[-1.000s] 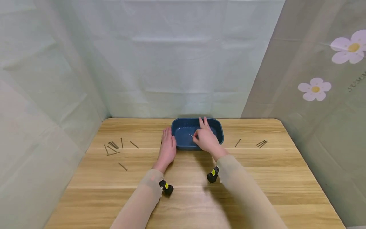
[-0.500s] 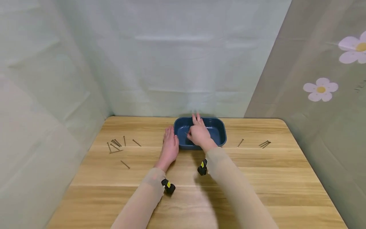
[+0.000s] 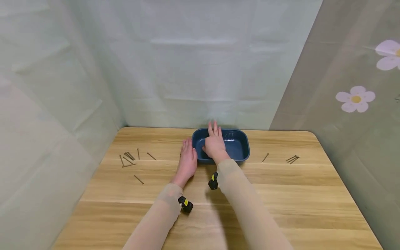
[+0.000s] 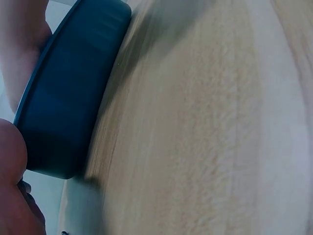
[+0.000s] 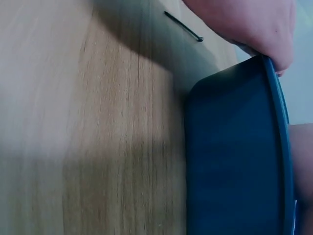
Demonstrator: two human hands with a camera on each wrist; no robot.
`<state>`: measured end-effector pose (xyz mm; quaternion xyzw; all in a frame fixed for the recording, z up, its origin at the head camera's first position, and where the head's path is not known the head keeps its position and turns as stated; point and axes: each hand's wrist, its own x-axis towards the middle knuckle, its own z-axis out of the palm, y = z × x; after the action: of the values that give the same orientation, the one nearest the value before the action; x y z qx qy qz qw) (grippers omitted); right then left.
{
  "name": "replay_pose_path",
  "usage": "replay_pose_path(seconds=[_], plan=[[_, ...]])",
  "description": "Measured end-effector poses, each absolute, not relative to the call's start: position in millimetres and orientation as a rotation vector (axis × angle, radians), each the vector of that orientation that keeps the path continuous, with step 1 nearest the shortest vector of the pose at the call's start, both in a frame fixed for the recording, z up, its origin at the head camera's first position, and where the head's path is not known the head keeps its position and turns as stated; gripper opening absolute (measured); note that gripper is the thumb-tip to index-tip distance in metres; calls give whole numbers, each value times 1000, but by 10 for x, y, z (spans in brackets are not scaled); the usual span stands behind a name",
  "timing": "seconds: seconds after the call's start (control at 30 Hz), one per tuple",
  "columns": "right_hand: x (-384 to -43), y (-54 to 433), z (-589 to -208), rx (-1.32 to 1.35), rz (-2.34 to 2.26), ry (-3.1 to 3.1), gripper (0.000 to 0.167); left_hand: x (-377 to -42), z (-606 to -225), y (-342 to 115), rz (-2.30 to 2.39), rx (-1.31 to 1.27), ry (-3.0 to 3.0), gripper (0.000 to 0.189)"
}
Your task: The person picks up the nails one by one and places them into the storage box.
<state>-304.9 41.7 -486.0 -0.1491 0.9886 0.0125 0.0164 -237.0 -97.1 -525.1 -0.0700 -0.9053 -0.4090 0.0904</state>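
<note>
A dark blue rectangular tray [image 3: 236, 152] stands at the table's back edge. My left hand [image 3: 188, 160] lies against its left end with fingers straight, its thumb at the rim. My right hand [image 3: 215, 146] is over the tray's left half. Its thumb and index finger are pinched together low inside, the other fingers stretched toward the back rim; the nail between the fingertips is hidden now. In the right wrist view the tray wall [image 5: 234, 147] hides most of that hand. A row of small upright marks [image 3: 229, 135] shows along the tray's back inner wall.
Several nails [image 3: 128, 157] lie scattered on the wooden table [image 3: 150, 215] at the left, with a lone nail [image 3: 139, 179] nearer. At the right lie a single nail [image 3: 265, 157] and a small group of nails [image 3: 292, 159]. Another nail [image 5: 183, 27] lies beside my left hand.
My right hand has moved left within the tray, and the nail seen in its pinch earlier is now out of sight. My left hand has stayed at the tray's left end.
</note>
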Motion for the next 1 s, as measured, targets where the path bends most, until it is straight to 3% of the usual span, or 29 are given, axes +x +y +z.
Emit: replay_pose_path(seconds=[0.8,1.0], plan=[[-3034,347,-4926,-487,69,3089,28,-2373,-5264,-917,-1222,-230,-2700,55],[-3026,361,-4918,-482,40,3088,39,-2374,-5245,-903,-1211,-235,-2707,55]])
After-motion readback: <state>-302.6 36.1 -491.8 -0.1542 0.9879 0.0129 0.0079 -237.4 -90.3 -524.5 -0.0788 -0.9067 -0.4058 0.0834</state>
